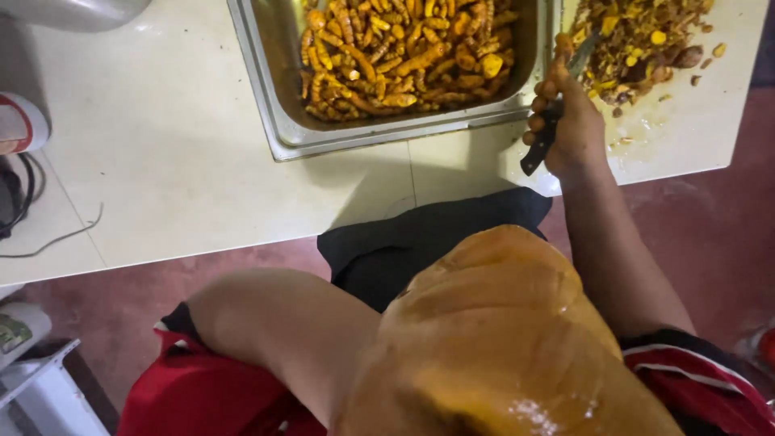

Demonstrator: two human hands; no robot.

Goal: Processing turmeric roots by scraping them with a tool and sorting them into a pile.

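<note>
A kitchen: steel tray (pixel 278 121) of turmeric roots (pixel 404 52) on a tiled counter (pixel 161 161).

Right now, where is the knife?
In the head view the knife is at upper right, held in the right hand over the counter's edge, between the metal tray of orange roots and the peel pile.

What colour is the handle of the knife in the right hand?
Black; the knife handle shows in the head view, gripped by the right hand.

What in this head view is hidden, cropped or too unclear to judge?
- Left hand: hidden by the orange bag up close.
- Knife blade: partly covered by the right hand and peelings.
- Tray and its roots: far side cut off by the top edge.
</note>
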